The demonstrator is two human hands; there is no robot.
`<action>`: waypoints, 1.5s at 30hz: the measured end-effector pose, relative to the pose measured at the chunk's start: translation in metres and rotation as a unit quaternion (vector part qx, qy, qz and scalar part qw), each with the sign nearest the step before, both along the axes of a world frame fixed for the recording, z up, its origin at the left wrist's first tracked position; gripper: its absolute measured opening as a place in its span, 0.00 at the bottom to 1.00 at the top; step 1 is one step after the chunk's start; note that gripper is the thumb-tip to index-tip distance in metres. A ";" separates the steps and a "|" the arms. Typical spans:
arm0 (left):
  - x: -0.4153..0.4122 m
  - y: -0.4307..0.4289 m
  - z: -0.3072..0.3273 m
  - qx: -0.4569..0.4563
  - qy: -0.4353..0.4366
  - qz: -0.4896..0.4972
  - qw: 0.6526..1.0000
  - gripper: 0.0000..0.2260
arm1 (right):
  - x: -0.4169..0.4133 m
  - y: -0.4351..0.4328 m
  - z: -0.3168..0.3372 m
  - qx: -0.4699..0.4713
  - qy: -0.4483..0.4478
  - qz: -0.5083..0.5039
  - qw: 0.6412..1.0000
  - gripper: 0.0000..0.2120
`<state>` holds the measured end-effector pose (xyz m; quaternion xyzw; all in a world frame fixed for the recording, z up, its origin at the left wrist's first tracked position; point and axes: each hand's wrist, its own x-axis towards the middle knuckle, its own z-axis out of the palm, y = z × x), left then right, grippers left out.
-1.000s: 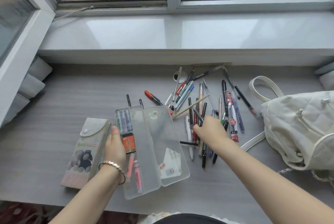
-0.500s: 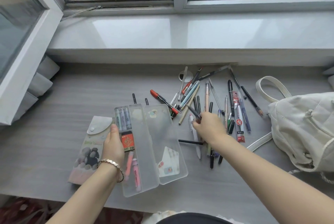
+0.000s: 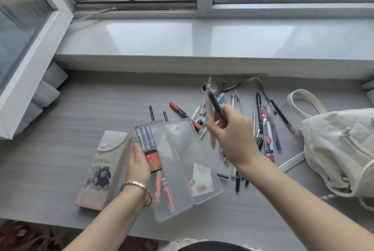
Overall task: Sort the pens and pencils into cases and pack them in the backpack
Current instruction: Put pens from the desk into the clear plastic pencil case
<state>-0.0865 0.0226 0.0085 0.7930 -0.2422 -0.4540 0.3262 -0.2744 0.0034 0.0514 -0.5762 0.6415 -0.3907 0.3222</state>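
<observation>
A clear plastic pencil case [image 3: 174, 161] lies open on the grey desk, holding highlighters, an orange 2B box and pink markers. My left hand [image 3: 139, 164] holds its left edge. My right hand [image 3: 232, 137] is raised above the desk and grips a black pen [image 3: 215, 105] together with a pale one, both blurred. A loose pile of pens and pencils [image 3: 261, 121] is spread behind and right of that hand. A fabric case with a snap flap [image 3: 103, 169] lies left of the clear case. The white backpack [image 3: 340, 149] sits at the right.
A red-capped marker [image 3: 183, 112] and two short black pens [image 3: 151, 112] lie just behind the clear case. A wide grey windowsill [image 3: 202, 38] runs along the back. White folded items [image 3: 46, 88] sit at the far left. A backpack strap [image 3: 291, 161] trails toward the pens.
My right hand has lifted off the pile with pens in its grip and moved up and left toward the clear case. The left hand stays on the case.
</observation>
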 end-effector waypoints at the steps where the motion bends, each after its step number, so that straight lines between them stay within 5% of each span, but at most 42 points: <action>1: -0.004 0.000 0.000 -0.001 0.002 0.001 1.000 0.27 | 0.009 0.004 0.007 0.021 -0.040 0.026 0.999 0.08; 4: -0.016 0.001 0.001 -0.001 0.009 0.008 1.000 0.26 | 0.034 0.015 0.006 0.120 -0.085 0.105 0.984 0.06; 11: -0.029 0.000 0.001 0.004 0.011 0.019 1.000 0.27 | 0.040 0.033 -0.020 0.118 0.136 0.123 0.976 0.18; 14: -0.023 -0.002 -0.002 0.007 0.003 0.013 1.000 0.27 | 0.026 0.028 -0.012 0.116 0.041 0.098 0.988 0.26; 17: -0.013 -0.005 -0.003 -0.002 -0.016 0.002 1.000 0.27 | 0.007 0.021 0.000 0.099 -0.060 0.084 0.990 0.20; 20: -0.004 -0.007 -0.006 -0.005 -0.028 -0.005 1.000 0.28 | -0.007 0.016 0.014 0.162 -0.248 0.065 0.953 0.18; 22: -0.002 -0.007 -0.006 -0.006 -0.031 -0.011 0.999 0.28 | -0.012 0.014 0.019 0.189 -0.282 0.093 0.936 0.12; 24: -0.002 -0.006 -0.006 -0.012 -0.028 -0.014 0.999 0.28 | -0.011 0.016 0.020 0.215 -0.229 0.152 0.937 0.05; 32: -0.023 0.006 -0.003 -0.024 -0.017 -0.052 0.998 0.19 | 0.035 0.030 -0.004 0.231 -0.016 0.167 0.958 0.15; 35: -0.029 0.008 -0.005 -0.026 -0.016 -0.066 0.997 0.18 | 0.036 0.032 -0.016 0.237 0.082 0.159 0.955 0.11; 37: -0.031 0.008 -0.006 -0.028 -0.020 -0.077 0.996 0.18 | 0.035 0.033 -0.018 0.236 0.101 0.163 0.953 0.10; 41: -0.032 0.005 -0.010 -0.029 -0.010 -0.092 0.995 0.19 | 0.029 0.033 -0.014 0.227 0.146 0.191 0.944 0.26; 45: -0.032 -0.002 -0.012 -0.033 0.009 -0.115 0.993 0.20 | 0.023 0.025 -0.012 0.145 0.168 0.167 0.961 0.26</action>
